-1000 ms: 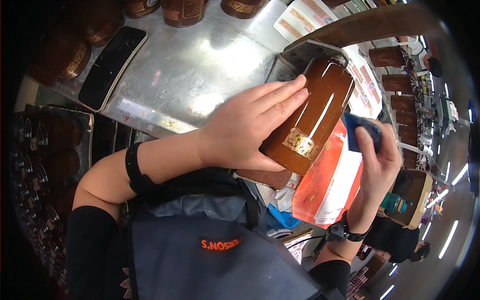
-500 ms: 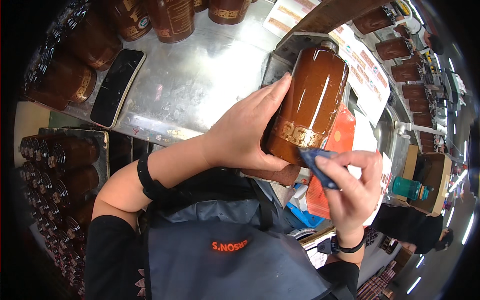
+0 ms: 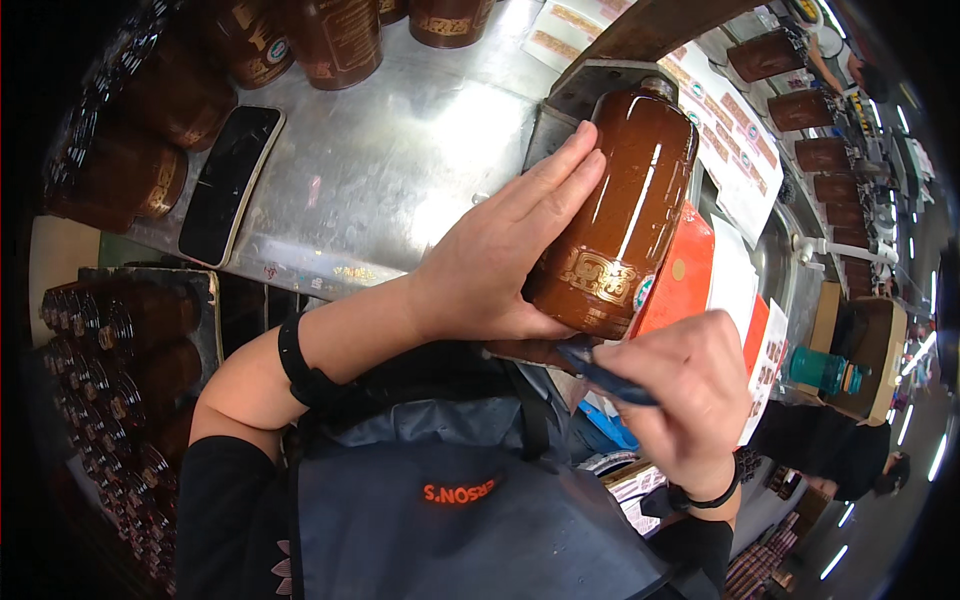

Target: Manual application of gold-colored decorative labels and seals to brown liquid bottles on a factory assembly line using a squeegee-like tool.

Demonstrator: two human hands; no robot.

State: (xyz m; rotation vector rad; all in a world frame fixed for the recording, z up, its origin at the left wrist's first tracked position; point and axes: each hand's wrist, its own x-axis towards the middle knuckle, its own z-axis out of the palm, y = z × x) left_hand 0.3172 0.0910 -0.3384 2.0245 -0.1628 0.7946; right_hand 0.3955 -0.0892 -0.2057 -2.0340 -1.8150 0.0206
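Observation:
A glossy brown bottle [image 3: 633,190] with a short neck and a gold pattern lies tilted before me, its neck pointing away. My left hand [image 3: 500,245] grips its left side, thumb near the base and fingers along the body. Just off the bottle's base, my right hand [image 3: 690,385] pinches a dark blue, flattish piece [image 3: 610,378]; whether it is a folded cloth or a scraper I cannot tell. The round emblem [image 3: 643,291] shows beside the gold pattern. Behind the bottle's neck stands a dark metal bracket [image 3: 575,90].
A phone [image 3: 232,185] lies on the metal table [image 3: 350,190]. Brown bottles [image 3: 340,45] crowd its far left, and more fill a rack [image 3: 100,360] below. Printed label sheets [image 3: 735,130] and a red sheet [image 3: 685,270] lie at right. A person in black [image 3: 825,450] is at far right.
My right hand has moved down with the blue piece, away from the gold pattern to below the base. The bottle has turned slightly, bringing the round emblem into sight. My left fingers have shifted on it.

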